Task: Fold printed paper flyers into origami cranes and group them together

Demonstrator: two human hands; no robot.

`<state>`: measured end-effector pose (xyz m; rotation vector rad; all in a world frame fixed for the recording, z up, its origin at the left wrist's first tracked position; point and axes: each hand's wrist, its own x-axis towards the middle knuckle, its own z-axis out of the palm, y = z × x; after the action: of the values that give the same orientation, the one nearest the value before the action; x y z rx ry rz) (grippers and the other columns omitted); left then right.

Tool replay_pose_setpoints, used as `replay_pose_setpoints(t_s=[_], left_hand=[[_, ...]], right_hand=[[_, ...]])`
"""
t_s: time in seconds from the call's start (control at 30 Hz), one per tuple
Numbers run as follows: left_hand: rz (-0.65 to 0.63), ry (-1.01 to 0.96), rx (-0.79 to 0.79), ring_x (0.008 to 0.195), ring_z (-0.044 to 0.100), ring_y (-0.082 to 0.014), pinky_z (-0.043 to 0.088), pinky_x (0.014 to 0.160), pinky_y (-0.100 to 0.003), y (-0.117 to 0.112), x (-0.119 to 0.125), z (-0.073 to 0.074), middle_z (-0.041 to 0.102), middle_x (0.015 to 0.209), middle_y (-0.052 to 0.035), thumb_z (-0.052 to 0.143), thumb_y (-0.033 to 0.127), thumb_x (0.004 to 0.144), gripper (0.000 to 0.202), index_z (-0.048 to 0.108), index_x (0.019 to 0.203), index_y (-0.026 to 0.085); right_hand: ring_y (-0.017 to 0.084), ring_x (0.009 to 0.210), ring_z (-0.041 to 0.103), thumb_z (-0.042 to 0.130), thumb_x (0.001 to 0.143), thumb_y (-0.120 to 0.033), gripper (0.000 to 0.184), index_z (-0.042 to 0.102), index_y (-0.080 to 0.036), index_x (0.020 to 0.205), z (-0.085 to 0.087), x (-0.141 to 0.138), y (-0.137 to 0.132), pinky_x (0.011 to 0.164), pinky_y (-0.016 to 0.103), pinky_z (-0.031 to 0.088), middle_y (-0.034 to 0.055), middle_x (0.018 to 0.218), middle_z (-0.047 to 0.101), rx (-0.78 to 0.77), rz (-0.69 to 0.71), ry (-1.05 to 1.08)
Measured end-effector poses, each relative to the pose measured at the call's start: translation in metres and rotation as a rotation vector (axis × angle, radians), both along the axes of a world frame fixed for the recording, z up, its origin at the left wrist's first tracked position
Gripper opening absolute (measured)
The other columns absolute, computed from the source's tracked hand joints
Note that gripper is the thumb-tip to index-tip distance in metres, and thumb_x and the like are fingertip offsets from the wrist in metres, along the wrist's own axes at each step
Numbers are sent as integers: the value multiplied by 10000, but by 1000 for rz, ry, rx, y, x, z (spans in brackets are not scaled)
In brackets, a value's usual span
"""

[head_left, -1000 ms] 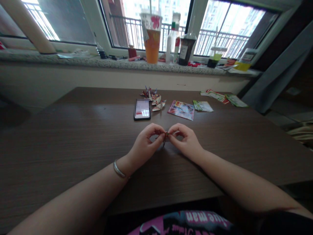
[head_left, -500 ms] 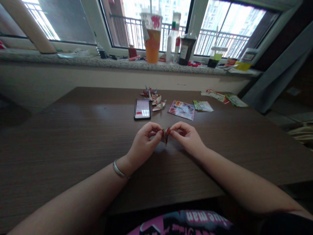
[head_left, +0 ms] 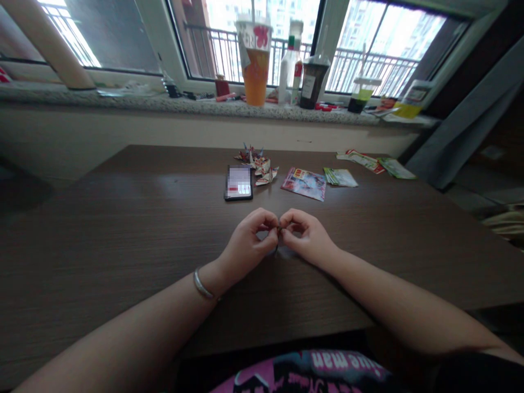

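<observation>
Between my hands is a small piece of folded paper (head_left: pixel 279 230), mostly hidden by the fingers, with a thin dark tip pointing down. My left hand (head_left: pixel 249 239), with a silver bangle on its wrist, pinches it from the left between thumb and forefinger. From the right, my right hand (head_left: pixel 313 238) pinches it the same way, and the fingertips of both hands nearly meet. Beyond the hands lie several folded paper figures (head_left: pixel 266 176), pale and red with pointed ends, beside a phone (head_left: pixel 238 184) with a lit screen.
On the brown table (head_left: pixel 123 229), a colourful printed packet (head_left: pixel 304 183) and a stack of green-white papers (head_left: pixel 341 177) lie right of the phone. More paper strips (head_left: pixel 362 160) are at the far right. Cups, such as a large orange drink (head_left: pixel 256 76), and bottles line the windowsill (head_left: pixel 196 105).
Both hands have drawn closer together and slightly nearer to me. The folded paper, with its reddish folds showing between the fingertips before, is now mostly covered.
</observation>
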<state>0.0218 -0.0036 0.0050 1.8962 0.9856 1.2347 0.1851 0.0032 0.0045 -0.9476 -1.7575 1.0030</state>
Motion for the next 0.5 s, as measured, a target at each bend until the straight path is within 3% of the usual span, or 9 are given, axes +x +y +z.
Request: replay_pose_setpoints(t_s=[0.23, 0.5], left_hand=[[-67, -102, -76, 713, 559, -99, 463, 636, -212, -1, -1, 1, 560, 794, 3, 526, 187, 843, 34, 545, 827, 164], [9, -44, -80, 724, 568, -108, 472, 644, -211, -2, -1, 2, 578, 794, 2, 565, 165, 798, 13, 566, 786, 164]], right_hand=[[78, 598, 489, 593, 731, -162, 59, 552, -196, 757, 1, 1, -2, 572, 203, 416, -44, 703, 542, 46, -4, 49], [105, 650, 486, 577, 795, -243, 53, 552, -202, 772, -4, 2, 1, 590, 220, 400, -27, 720, 535, -13, 21, 38]])
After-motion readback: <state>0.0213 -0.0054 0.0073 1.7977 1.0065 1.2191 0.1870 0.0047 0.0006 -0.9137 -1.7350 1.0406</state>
